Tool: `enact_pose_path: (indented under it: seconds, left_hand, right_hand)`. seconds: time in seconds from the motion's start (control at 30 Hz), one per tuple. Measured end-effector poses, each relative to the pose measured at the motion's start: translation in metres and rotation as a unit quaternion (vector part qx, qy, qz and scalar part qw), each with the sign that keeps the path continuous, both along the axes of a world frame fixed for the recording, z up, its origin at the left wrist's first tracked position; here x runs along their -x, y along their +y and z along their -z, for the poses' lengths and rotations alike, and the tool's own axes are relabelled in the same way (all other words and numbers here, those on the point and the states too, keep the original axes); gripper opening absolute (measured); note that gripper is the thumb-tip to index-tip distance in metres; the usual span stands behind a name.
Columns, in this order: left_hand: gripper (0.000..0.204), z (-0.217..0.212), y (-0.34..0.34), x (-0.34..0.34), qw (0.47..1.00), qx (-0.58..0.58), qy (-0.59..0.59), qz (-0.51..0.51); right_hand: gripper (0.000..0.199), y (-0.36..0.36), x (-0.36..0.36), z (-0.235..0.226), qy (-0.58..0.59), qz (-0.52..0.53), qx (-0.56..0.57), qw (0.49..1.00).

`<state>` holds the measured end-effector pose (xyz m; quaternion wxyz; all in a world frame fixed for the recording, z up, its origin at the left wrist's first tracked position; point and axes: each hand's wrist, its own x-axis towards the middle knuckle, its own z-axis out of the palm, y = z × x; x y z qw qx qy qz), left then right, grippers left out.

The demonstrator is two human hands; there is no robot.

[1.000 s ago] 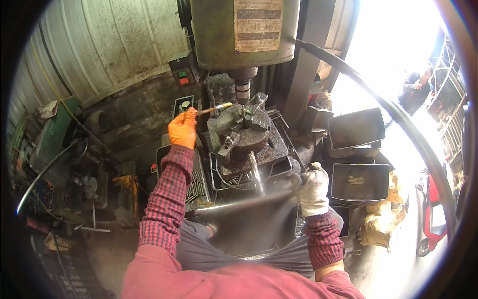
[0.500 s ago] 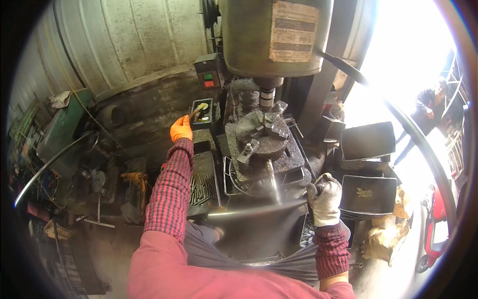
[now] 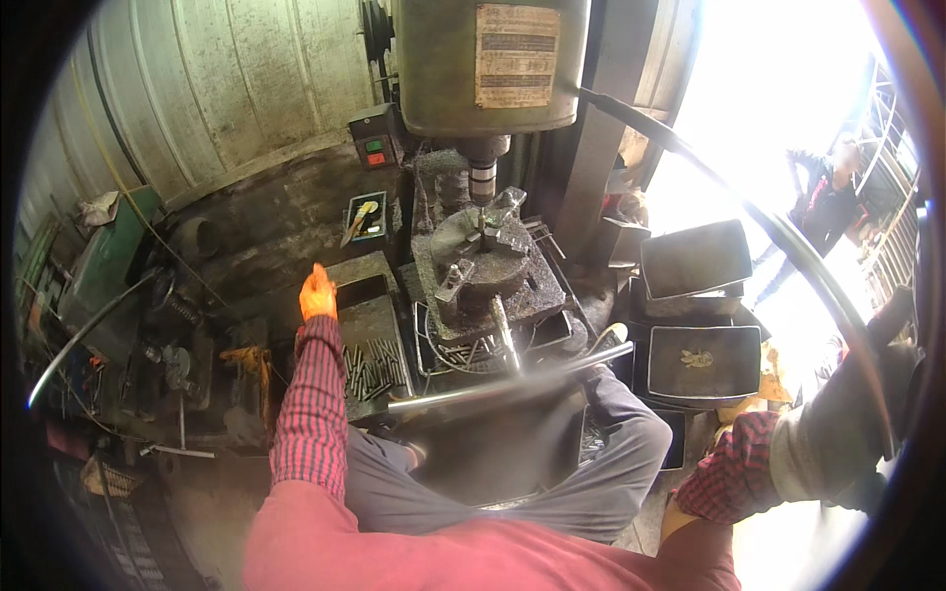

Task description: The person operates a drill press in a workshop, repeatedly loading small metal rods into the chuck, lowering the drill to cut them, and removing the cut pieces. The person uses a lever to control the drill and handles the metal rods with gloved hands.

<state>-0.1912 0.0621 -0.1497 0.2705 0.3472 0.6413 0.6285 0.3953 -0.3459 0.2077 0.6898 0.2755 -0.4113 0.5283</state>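
Note:
My left hand (image 3: pixel 317 295), in an orange glove, is over the left edge of a metal tray (image 3: pixel 379 266); its fingers are partly spread, and nothing shows in them. Short metal rods (image 3: pixel 374 369) lie in the tray's near part. Beyond it, a brush (image 3: pixel 357 223) rests in a small black box (image 3: pixel 365 236). My right hand (image 3: pixel 852 424), in a pale glove, is at the far right beside the curved lever (image 3: pixel 788 231) of a drill press (image 3: pixel 434 89). The dark rim and the lever hide its fingers. Under the spindle (image 3: pixel 483 182) stands a round clamping fixture (image 3: pixel 483 256).
A long metal bar (image 3: pixel 419 404), partly blurred, crosses in front of the fixture above my knees. Dark bins (image 3: pixel 705 360) stand stacked on the right. A switch box (image 3: pixel 374 143) with green and red buttons is beside the machine. Another person (image 3: pixel 833 192) stands outside at right.
My left hand has let go of the brush, now in the black box, and drawn back nearer. My right hand has left the long bar for the lever at far right. The view has shifted.

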Motion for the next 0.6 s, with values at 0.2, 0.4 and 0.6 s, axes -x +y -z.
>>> enact_pose_path:
  seconds: [0.2, 0.4, 0.6]
  left_hand:
    - [0.06, 0.071, -0.085, 0.001, 0.997, 0.078, -0.009, -0.014]
    - [0.053, 0.113, -0.087, 0.023, 0.997, 0.07, -0.009, 0.007]
    - [0.044, 0.13, -0.086, 0.041, 0.978, 0.202, 0.017, 0.038]
  right_hand:
    - [0.021, -0.023, 0.039, -0.006, 0.145, -0.748, 0.041, 0.647]
    - [0.026, -0.017, 0.05, 0.011, 0.17, -0.787, 0.041, 0.591]
    - [0.022, -0.026, 0.047, 0.016, 0.164, -0.835, 0.1, 0.515]
